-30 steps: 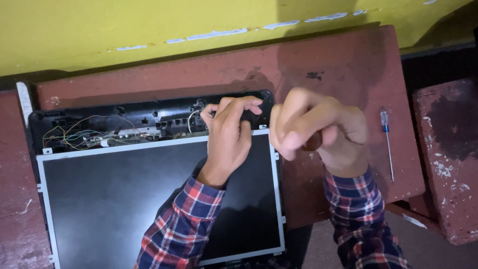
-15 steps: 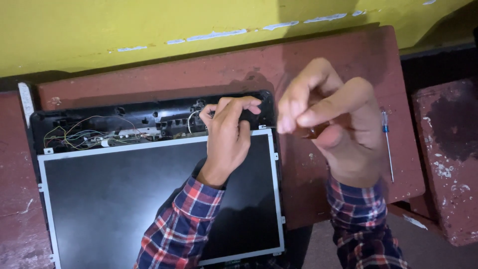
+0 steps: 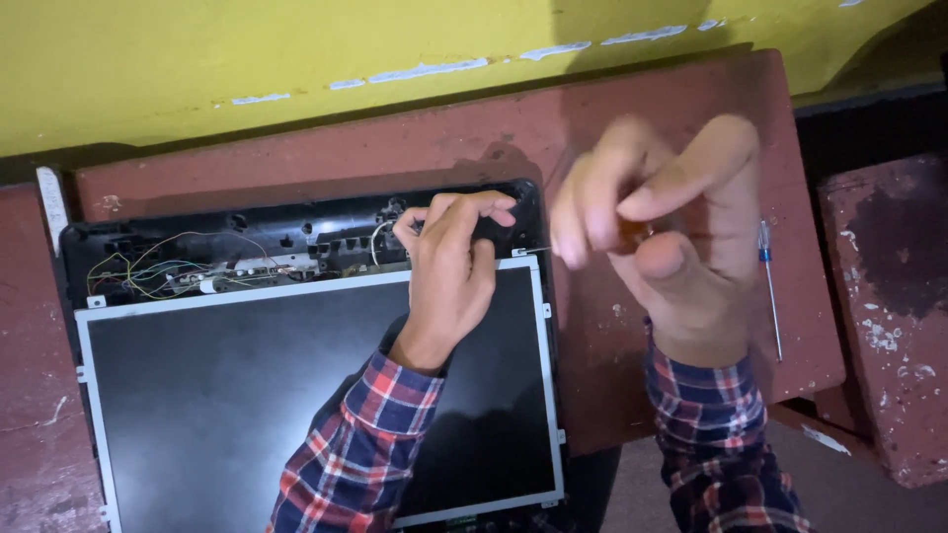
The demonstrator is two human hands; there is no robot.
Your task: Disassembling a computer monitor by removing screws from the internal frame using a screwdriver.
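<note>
fig.: head view, looking down. surface = worn red-brown bench (image 3: 671, 128) w/ chipped paint, set against a yellow wall (image 3: 296, 49); white scuffs run along the wall's lower edge. a second red-brown block (image 3: 889, 316) sits at far right, past a dark gap. no packages or signs that i can see; a pale strip (image 3: 49, 202) lies at the bench's left end, markings too small to tell.

on the bench lies an opened screen panel (image 3: 247, 395): dark glass in a silver metal frame, resting in a black back shell (image 3: 247, 232) that holds thin yellow, green & white wires (image 3: 158, 266) along its top edge.

my left hand (image 3: 449, 281) rests on the panel's upper right corner, fingers curled and pinching sth small at the shell's edge; what exactly, i cannot tell. my right hand (image 3: 662, 237) is raised above the bench, blurred, fingers bunched round an orange-brown handle whose thin tip points at the frame corner. a slim blue-handled screwdriver (image 3: 768, 286) lies on the bench just beside the right hand.
</note>
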